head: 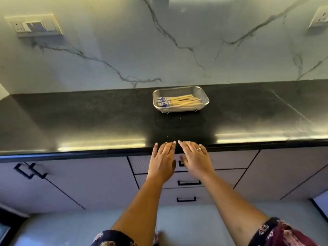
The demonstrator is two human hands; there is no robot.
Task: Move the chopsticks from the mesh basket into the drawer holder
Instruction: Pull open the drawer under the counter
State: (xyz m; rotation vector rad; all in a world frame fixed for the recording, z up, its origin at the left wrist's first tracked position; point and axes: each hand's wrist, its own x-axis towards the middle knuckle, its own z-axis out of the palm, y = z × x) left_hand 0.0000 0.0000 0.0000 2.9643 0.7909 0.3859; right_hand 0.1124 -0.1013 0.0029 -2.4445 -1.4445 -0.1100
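In the middle of the frame, just above centre, the mesh basket (pixel 205 96) stands on the dark counter (pixel 88 118) with the chopsticks (pixel 181 100) lying loose inside it. Their long axis runs left to right across the picture, the blue-and-white patterned ends toward the left and the plain wooden tips toward the right. Below the basket, at the counter's front edge, the left hand (pixel 164 157) and right hand (pixel 195 157) lie side by side, palms down, fingers straight and slightly spread, holding nothing; their fingertips reach just over the edge. The basket lies straight up the frame from the gap between them, well apart from both, with a bare stretch of counter between. It sits a touch to the right of that gap, so the right hand seems marginally nearer, though either could reach it. Since the sticks lie crosswise to the arms, a grasp from above across the bundle looks natural. Beneath the hands the top drawer (pixel 140 164) is closed, so the holder cannot be seen; opening it probably comes first.
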